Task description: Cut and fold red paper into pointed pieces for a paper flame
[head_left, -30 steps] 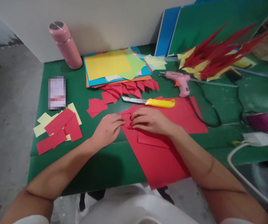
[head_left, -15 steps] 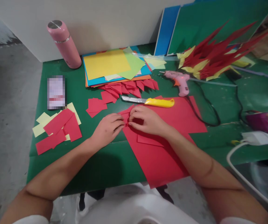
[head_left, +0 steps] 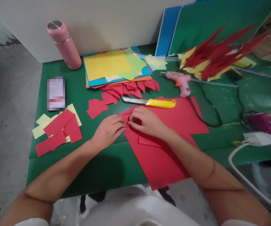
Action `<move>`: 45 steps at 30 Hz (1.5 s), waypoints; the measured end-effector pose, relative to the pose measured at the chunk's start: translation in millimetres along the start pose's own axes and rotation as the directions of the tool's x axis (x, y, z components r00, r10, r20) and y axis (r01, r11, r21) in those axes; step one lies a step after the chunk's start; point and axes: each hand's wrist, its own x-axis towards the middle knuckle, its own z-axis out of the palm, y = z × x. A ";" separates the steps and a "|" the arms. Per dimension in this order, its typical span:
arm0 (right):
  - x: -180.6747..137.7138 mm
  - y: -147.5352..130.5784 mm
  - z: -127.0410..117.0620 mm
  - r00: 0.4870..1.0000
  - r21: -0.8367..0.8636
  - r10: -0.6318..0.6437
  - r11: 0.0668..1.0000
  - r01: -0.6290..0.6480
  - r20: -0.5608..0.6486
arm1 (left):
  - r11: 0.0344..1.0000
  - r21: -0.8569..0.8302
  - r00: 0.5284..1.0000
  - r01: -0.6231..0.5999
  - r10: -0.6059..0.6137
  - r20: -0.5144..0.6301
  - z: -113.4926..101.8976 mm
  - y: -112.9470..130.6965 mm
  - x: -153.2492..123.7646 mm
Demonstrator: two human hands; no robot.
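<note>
My left hand point(head_left: 110, 130) and my right hand point(head_left: 146, 121) come close together over the table, both with fingers pinched on a small piece of red paper point(head_left: 126, 118). Most of that piece is hidden by the fingers. Under my right hand lie large red paper sheets point(head_left: 163, 160), overlapping one another. Just beyond the hands rests a yellow utility knife point(head_left: 161, 103), its blade out and pointing left. Small red paper squares point(head_left: 97, 106) and a row of folded red paper points point(head_left: 130, 88) sit past the left fingers.
Red and yellow paper strips point(head_left: 58, 128) lie at the left, below a blurred phone-like object point(head_left: 56, 93). A pink bottle point(head_left: 64, 45) stands behind. Coloured paper sheets point(head_left: 108, 66) are stacked at the back. A pink glue gun point(head_left: 180, 81) with its cord and a red-yellow paper flame shape point(head_left: 215, 56) are at right.
My right hand has shifted slightly left, closer to my left fingertips, with its thumb and fingers drawn in. The small red piece between the hands shows less than before.
</note>
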 end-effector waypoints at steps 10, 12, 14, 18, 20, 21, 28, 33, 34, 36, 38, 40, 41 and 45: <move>0.9 -0.2 1.5 1.000 -0.010 0.014 1.000 -0.014 -0.010 | 1.000 -0.009 1.000 -0.012 0.012 0.012 0.8 -1.2 0.4; 0.9 -0.3 1.9 1.000 -0.010 0.018 1.000 -0.018 -0.011 | 1.000 0.006 1.000 -0.015 0.015 -0.003 0.7 -1.3 -0.3; 1.1 -0.5 2.2 1.000 -0.009 0.021 1.000 -0.021 -0.007 | 0.999 0.033 1.000 -0.024 0.024 -0.017 0.8 -1.5 -1.4; 2.0 -1.4 2.4 0.999 -0.001 0.032 0.999 -0.032 -0.006 | 0.997 0.073 0.999 -0.037 0.036 0.017 1.0 -2.4 -3.4; 2.5 -2.1 2.2 0.999 0.007 0.041 0.999 -0.041 -0.011 | 0.996 0.074 0.998 -0.055 0.052 0.042 0.7 -2.5 -3.6; 2.7 -2.4 2.1 0.999 0.012 0.045 0.999 -0.044 -0.012 | 0.995 0.075 0.997 -0.064 0.060 0.048 0.4 -2.3 -3.5; 3.5 -1.3 2.1 0.998 0.018 0.059 0.998 -0.059 0.001 | 0.992 0.098 0.995 -0.079 0.071 0.076 -2.1 1.4 -1.3; 3.4 -2.7 1.1 0.997 0.011 0.075 0.997 -0.075 0.008 | 0.990 0.115 0.994 -0.080 0.072 0.078 -1.4 3.3 -1.1; 3.3 -3.3 0.4 0.997 0.020 0.081 0.997 -0.081 0.007 | 0.991 0.112 0.995 -0.077 0.069 0.070 -1.0 3.6 -1.0; 2.8 -4.2 -1.6 0.995 0.047 0.096 0.994 -0.096 0.003 | 0.993 0.098 0.997 -0.059 0.053 0.064 -0.7 4.4 -0.7; 2.1 -4.2 -3.7 0.994 0.077 0.105 0.991 -0.106 0.013 | 0.996 0.084 0.997 -0.039 0.034 0.064 -0.9 5.2 -0.2; 1.2 -3.8 -5.5 0.994 0.092 0.103 0.990 -0.105 0.025 | 0.997 0.072 0.998 -0.029 0.024 0.064 -1.5 5.8 0.3; 0.8 -3.5 -6.1 0.995 0.094 0.099 0.990 -0.101 0.030 | 0.997 0.068 0.998 -0.026 0.022 0.061 -1.8 6.0 0.5; -0.4 -2.1 -8.3 0.997 0.102 0.058 0.993 -0.063 0.050 | 0.999 0.041 0.999 -0.024 0.023 0.043 -1.6 5.5 0.6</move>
